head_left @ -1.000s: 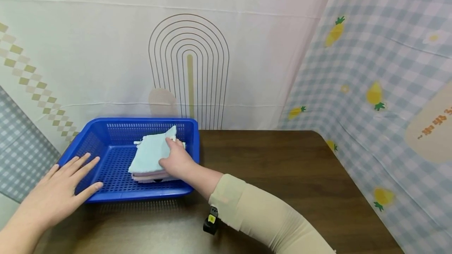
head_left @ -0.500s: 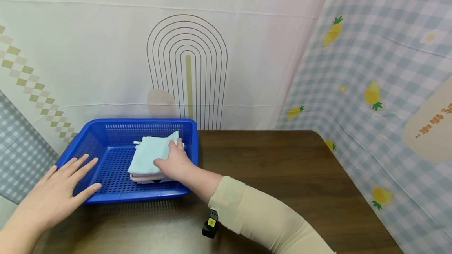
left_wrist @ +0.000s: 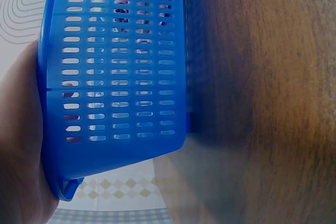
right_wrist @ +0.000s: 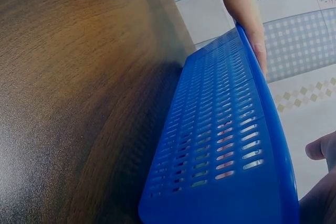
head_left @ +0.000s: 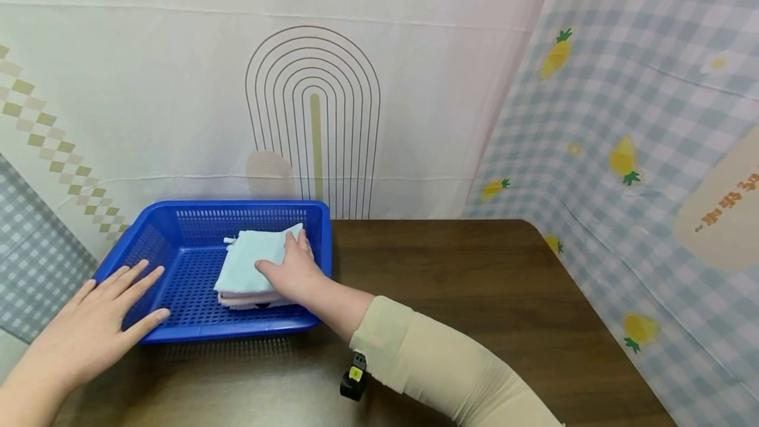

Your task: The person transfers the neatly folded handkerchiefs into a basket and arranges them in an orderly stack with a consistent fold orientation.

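Note:
Inside the blue plastic basket (head_left: 163, 216) a stack of small folded cloths lies toward the right side. The top one is a light blue cloth (head_left: 246, 262), its far right corner slightly raised; pinkish edges show beneath it. My right hand (head_left: 294, 273) rests on the right part of that cloth, thumb and fingers spread. At the basket's left front my left hand (head_left: 97, 318) lies over the rim with its fingers spread. In the left wrist view the left hand (left_wrist: 21, 135) is beside the rim, its fingertips mostly hidden. The right wrist view shows the basket's perforated wall (right_wrist: 210, 124).
The basket stands on a dark brown wooden table (head_left: 450, 282), close to a white patterned cloth backdrop (head_left: 427, 97). A blue checked curtain (head_left: 593, 170) hangs along the right side. A small black device (head_left: 354, 377) is attached below the right cuff.
The right hand's fingers have loosened from the light blue cloth's far corner and spread. That corner sits lower now. The left hand has stayed in place on the rim.

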A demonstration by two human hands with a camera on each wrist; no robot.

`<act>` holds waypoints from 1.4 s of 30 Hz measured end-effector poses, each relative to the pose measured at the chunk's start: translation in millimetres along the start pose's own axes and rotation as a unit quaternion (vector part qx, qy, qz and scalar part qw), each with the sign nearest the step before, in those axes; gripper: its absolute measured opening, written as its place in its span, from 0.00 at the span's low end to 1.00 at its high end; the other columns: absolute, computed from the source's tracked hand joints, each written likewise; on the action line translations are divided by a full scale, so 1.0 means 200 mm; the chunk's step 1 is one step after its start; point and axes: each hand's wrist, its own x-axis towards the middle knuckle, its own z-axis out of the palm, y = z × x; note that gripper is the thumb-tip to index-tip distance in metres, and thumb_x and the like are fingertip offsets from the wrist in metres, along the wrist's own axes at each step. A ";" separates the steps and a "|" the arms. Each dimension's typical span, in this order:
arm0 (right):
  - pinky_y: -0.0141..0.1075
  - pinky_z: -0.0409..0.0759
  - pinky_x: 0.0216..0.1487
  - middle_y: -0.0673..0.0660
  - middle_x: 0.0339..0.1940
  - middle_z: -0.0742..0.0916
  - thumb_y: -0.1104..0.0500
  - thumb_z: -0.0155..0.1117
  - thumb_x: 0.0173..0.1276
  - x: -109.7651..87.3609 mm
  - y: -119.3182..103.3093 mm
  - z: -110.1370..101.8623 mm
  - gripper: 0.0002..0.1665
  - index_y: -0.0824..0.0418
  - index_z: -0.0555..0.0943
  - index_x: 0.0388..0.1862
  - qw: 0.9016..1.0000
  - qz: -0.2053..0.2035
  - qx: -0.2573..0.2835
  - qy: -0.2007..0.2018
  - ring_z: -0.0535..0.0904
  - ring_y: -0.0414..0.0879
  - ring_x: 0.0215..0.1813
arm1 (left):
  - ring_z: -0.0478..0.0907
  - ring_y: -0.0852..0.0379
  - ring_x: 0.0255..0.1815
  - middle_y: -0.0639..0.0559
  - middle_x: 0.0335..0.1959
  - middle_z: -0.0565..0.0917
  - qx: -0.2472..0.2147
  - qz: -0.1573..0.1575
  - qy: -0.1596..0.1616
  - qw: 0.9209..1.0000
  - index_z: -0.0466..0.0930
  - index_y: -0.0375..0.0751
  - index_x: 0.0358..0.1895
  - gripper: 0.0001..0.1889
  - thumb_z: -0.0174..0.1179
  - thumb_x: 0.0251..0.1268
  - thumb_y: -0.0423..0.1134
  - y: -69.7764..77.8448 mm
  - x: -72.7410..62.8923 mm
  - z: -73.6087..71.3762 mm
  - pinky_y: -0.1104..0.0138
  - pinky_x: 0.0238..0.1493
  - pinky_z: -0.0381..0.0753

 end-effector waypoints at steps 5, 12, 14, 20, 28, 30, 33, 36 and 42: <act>0.45 0.55 0.77 0.56 0.82 0.54 0.41 0.63 0.69 0.00 0.01 -0.01 0.49 0.58 0.55 0.80 1.000 -0.027 -0.010 0.003 0.47 0.49 0.81 | 0.48 0.26 0.75 0.29 0.75 0.57 -0.001 -0.001 -0.007 1.000 0.53 0.43 0.79 0.44 0.53 0.69 0.65 0.00 0.00 -0.01 0.51 0.69 0.10; 0.44 0.59 0.76 0.53 0.81 0.58 0.35 0.57 0.71 -0.02 0.02 -0.03 0.48 0.55 0.55 0.81 0.998 -0.066 -0.024 0.006 0.52 0.46 0.80 | 0.47 0.26 0.75 0.29 0.76 0.56 -0.005 0.002 -0.008 1.000 0.53 0.43 0.79 0.43 0.53 0.70 0.64 0.00 0.01 -0.02 0.51 0.69 0.10; 0.45 0.59 0.75 0.52 0.81 0.58 0.35 0.56 0.72 -0.03 0.02 -0.04 0.47 0.54 0.55 0.81 0.997 -0.075 -0.025 0.008 0.53 0.46 0.80 | 0.49 0.26 0.75 0.29 0.76 0.56 -0.005 0.007 -0.004 1.000 0.54 0.42 0.79 0.43 0.53 0.70 0.64 0.01 0.02 -0.02 0.50 0.70 0.11; 0.47 0.58 0.76 0.51 0.81 0.58 0.33 0.49 0.74 -0.07 0.05 -0.07 0.45 0.52 0.54 0.81 0.992 -0.116 -0.039 0.013 0.51 0.45 0.80 | 0.52 0.26 0.74 0.30 0.76 0.57 0.000 0.017 0.000 1.000 0.54 0.44 0.79 0.43 0.54 0.69 0.65 0.04 0.04 -0.03 0.48 0.72 0.15; 0.48 0.57 0.76 0.50 0.81 0.58 0.32 0.41 0.76 -0.11 0.11 -0.13 0.42 0.51 0.54 0.81 0.982 -0.173 -0.064 0.028 0.49 0.46 0.81 | 0.51 0.26 0.74 0.30 0.76 0.56 -0.006 0.031 -0.013 0.999 0.54 0.42 0.79 0.43 0.53 0.70 0.64 0.11 0.06 -0.05 0.47 0.72 0.15; 0.48 0.57 0.76 0.50 0.81 0.58 0.32 0.39 0.77 -0.12 0.13 -0.14 0.42 0.51 0.54 0.81 0.980 -0.184 -0.070 0.036 0.49 0.47 0.81 | 0.50 0.26 0.74 0.30 0.76 0.56 -0.007 0.037 -0.014 0.999 0.54 0.43 0.79 0.43 0.54 0.70 0.64 0.13 0.06 -0.05 0.46 0.73 0.17; 0.49 0.56 0.76 0.50 0.81 0.58 0.31 0.37 0.77 -0.13 0.17 -0.15 0.42 0.52 0.55 0.81 0.976 -0.197 -0.078 0.044 0.49 0.47 0.81 | 0.50 0.27 0.75 0.32 0.77 0.56 -0.004 0.047 -0.009 0.999 0.54 0.45 0.79 0.43 0.54 0.69 0.63 0.15 0.07 -0.05 0.46 0.73 0.19; 0.49 0.56 0.77 0.51 0.81 0.58 0.31 0.37 0.77 -0.15 0.20 -0.16 0.43 0.53 0.56 0.81 0.973 -0.205 -0.089 0.052 0.49 0.47 0.81 | 0.51 0.28 0.75 0.33 0.77 0.57 0.000 0.056 -0.002 0.998 0.55 0.46 0.79 0.42 0.55 0.68 0.64 0.17 0.08 -0.05 0.46 0.74 0.19; 0.51 0.54 0.77 0.49 0.82 0.56 0.30 0.35 0.77 -0.18 0.27 -0.21 0.43 0.51 0.54 0.81 0.972 -0.202 -0.107 0.057 0.46 0.45 0.81 | 0.47 0.34 0.78 0.35 0.77 0.58 0.003 0.073 0.000 0.997 0.53 0.50 0.80 0.43 0.53 0.68 0.66 0.22 0.10 -0.05 0.52 0.73 0.15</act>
